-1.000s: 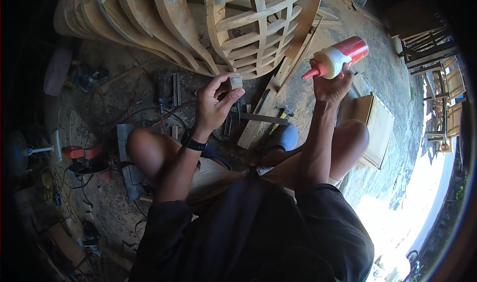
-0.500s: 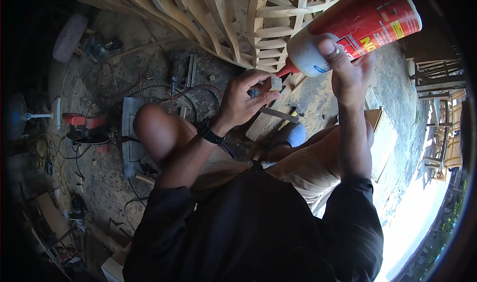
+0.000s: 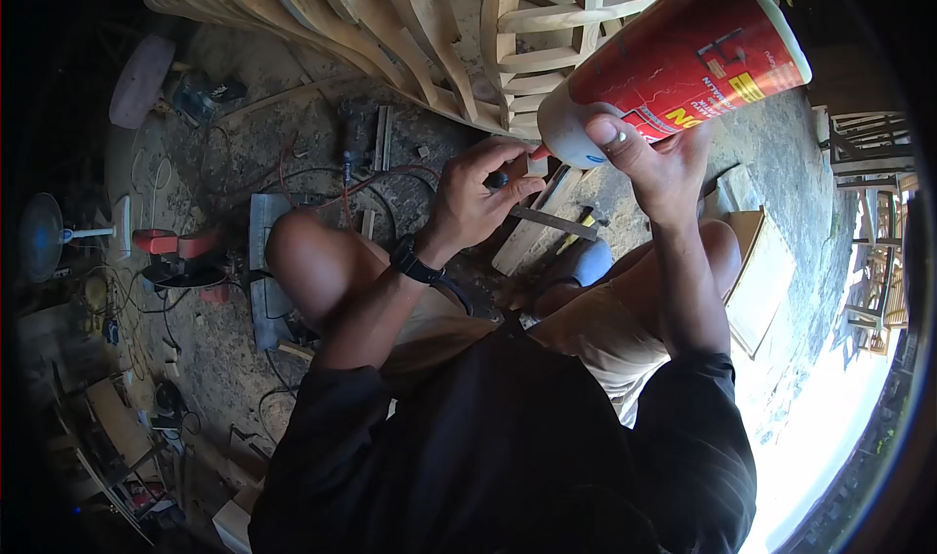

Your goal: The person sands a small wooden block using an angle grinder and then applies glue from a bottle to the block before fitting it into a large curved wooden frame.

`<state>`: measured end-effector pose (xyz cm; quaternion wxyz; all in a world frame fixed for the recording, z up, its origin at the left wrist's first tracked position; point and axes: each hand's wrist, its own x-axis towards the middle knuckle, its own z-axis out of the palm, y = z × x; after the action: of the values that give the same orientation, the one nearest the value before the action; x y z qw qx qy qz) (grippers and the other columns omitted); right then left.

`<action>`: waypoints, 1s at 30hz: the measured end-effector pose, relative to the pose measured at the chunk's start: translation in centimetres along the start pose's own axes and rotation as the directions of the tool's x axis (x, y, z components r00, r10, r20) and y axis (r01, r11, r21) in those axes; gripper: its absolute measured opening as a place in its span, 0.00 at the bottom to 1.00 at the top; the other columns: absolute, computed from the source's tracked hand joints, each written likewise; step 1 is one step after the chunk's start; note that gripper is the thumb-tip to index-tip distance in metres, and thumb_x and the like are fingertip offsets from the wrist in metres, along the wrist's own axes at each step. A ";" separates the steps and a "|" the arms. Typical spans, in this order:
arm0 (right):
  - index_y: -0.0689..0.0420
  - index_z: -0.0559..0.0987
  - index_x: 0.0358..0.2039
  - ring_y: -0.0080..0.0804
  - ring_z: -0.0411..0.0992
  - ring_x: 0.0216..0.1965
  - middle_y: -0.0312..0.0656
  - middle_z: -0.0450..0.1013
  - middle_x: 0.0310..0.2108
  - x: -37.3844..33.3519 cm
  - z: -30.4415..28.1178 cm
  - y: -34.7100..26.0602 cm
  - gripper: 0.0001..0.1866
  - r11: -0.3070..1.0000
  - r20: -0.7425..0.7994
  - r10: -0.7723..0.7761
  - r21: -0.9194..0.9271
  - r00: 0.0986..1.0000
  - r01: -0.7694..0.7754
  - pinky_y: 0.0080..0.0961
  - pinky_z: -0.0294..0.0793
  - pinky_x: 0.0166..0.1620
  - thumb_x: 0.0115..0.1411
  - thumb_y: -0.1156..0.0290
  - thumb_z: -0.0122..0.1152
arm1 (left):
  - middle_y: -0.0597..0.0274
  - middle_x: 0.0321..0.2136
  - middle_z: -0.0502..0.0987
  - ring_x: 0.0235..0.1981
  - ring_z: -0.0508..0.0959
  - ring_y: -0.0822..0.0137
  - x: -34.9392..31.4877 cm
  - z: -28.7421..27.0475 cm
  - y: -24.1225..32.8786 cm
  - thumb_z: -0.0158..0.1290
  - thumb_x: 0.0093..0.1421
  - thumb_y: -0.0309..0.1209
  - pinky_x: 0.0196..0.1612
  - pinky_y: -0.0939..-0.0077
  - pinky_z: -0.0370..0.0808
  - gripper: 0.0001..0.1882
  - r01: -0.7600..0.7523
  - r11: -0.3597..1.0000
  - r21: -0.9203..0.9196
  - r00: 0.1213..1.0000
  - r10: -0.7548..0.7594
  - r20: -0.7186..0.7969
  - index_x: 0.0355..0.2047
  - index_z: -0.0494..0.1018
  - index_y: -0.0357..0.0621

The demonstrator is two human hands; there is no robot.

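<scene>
My left hand [image 3: 470, 198] pinches a small wooden block [image 3: 531, 165] between thumb and fingers in front of me. In my right hand [image 3: 664, 168] is a large red and white glue bottle [image 3: 673, 76], tilted nozzle-down toward the left. Its red nozzle tip [image 3: 541, 152] meets the block's upper edge, or nearly so; I cannot tell whether they touch. A whitish spot shows on my right thumb. Whether glue is coming out is too small to see.
Curved wooden ribs [image 3: 342, 27] and a slatted frame [image 3: 547, 56] rise ahead. A red cut-off saw [image 3: 176, 246] stands left, near a fan [image 3: 44, 232] and tangled cables. Wooden strips [image 3: 532, 232] lie on the floor between my legs. A pale board [image 3: 761, 281] is at my right.
The glue bottle and my right hand have shifted slightly left and down. The block has turned a little in my left hand, and its nearer face looks darker.
</scene>
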<state>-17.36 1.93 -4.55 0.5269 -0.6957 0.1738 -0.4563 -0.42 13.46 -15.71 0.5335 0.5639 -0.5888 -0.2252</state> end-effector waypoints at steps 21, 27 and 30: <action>0.64 0.83 0.42 0.26 0.81 0.35 0.39 0.83 0.34 -0.4 -2.2 -1.4 0.18 1.000 -0.062 0.023 -0.012 0.998 -0.024 0.23 0.80 0.40 0.54 0.72 0.80 | 0.59 0.38 0.81 0.34 0.80 0.69 0.4 1.2 -0.7 0.69 0.58 0.30 0.41 0.73 0.78 0.18 -0.057 0.998 0.040 0.998 0.059 -0.028 0.46 0.79 0.36; 0.64 0.80 0.48 0.30 0.79 0.41 0.43 0.81 0.41 -0.2 -3.2 -0.8 0.16 0.999 -0.121 0.025 -0.044 0.992 -0.030 0.27 0.75 0.50 0.60 0.74 0.71 | 0.57 0.45 0.80 0.41 0.82 0.69 0.4 1.1 -1.0 0.68 0.60 0.27 0.46 0.74 0.81 0.19 0.024 0.999 -0.038 1.000 -0.024 0.013 0.49 0.78 0.33; 0.65 0.80 0.48 0.29 0.79 0.42 0.43 0.81 0.41 -0.1 -3.1 -0.5 0.17 0.999 -0.146 0.004 -0.034 0.989 -0.009 0.26 0.75 0.50 0.60 0.74 0.71 | 0.56 0.47 0.79 0.42 0.81 0.70 0.1 1.0 -1.0 0.67 0.60 0.26 0.48 0.74 0.81 0.20 0.058 0.996 -0.074 0.998 -0.057 0.026 0.50 0.77 0.32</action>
<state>-20.09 0.45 -4.07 0.5022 -0.6688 0.2219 -0.5012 -0.85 12.74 -16.90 0.5404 0.5575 -0.5698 -0.2691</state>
